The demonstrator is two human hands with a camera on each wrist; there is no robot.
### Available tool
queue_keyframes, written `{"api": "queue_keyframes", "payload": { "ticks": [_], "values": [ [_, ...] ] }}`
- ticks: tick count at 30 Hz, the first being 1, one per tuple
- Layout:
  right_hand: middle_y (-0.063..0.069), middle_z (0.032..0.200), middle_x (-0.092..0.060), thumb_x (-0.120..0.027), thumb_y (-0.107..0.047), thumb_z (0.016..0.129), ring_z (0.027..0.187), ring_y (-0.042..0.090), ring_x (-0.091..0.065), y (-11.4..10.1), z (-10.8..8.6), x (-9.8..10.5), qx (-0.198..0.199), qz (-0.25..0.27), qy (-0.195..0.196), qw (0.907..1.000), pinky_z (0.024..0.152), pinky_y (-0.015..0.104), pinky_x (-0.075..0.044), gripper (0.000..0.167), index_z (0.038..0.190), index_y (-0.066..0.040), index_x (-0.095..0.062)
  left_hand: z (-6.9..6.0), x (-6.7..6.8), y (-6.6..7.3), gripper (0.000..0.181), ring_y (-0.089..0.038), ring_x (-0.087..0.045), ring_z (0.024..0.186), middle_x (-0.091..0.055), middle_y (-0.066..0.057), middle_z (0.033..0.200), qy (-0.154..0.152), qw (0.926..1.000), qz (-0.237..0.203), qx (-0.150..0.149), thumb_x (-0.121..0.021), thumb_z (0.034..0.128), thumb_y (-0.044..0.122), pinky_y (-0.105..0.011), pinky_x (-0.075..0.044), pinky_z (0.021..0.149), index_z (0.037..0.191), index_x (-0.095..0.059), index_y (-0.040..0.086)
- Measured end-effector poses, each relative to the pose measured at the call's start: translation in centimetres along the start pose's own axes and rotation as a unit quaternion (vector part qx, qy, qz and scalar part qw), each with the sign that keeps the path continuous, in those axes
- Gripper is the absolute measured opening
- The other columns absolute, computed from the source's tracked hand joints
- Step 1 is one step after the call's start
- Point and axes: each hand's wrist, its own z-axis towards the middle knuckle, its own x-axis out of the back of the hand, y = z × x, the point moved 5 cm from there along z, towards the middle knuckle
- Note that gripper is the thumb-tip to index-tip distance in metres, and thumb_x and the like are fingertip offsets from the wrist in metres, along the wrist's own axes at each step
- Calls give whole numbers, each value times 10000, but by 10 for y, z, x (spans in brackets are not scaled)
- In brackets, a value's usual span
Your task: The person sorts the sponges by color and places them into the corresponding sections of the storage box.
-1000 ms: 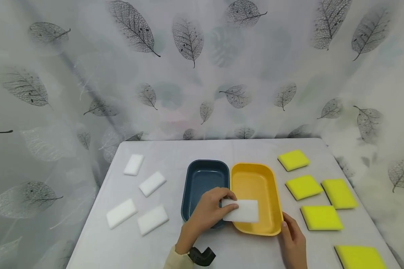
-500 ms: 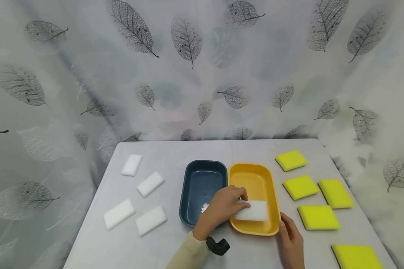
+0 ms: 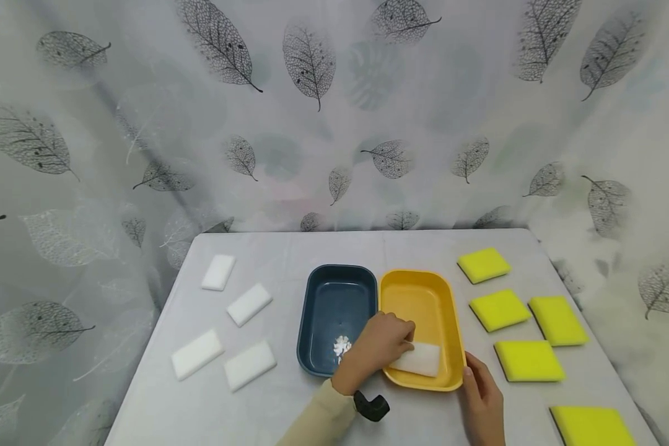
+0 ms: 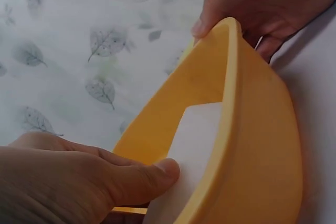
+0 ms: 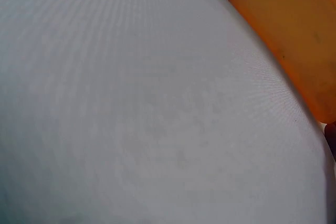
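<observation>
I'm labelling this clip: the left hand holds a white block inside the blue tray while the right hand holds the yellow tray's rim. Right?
Wrong tray: the head view shows the left hand holding the white block inside the yellow tray. The rest stands.

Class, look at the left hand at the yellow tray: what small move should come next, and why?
Probably the left hand should release the white pad: it pinches the pad inside the yellow tray, within its walls, while the right hand grips the tray's near right corner.
</observation>
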Motion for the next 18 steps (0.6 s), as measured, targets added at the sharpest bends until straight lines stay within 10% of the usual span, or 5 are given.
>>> {"api": "queue_keyframes", "payload": {
  "ticks": [18],
  "values": [
    [110,1507,-564,-442,-467,1105,1131,-240,-400,1,2,1,27,-38,-32,10000,899,-82,-327,549,1512,-104,-511,-1,-14,7,122,-104,-566,809,-686,113,830,-25,9929,1181,-165,-753,953,345,-237,-390,760,852,-759,276]
  ]
}}
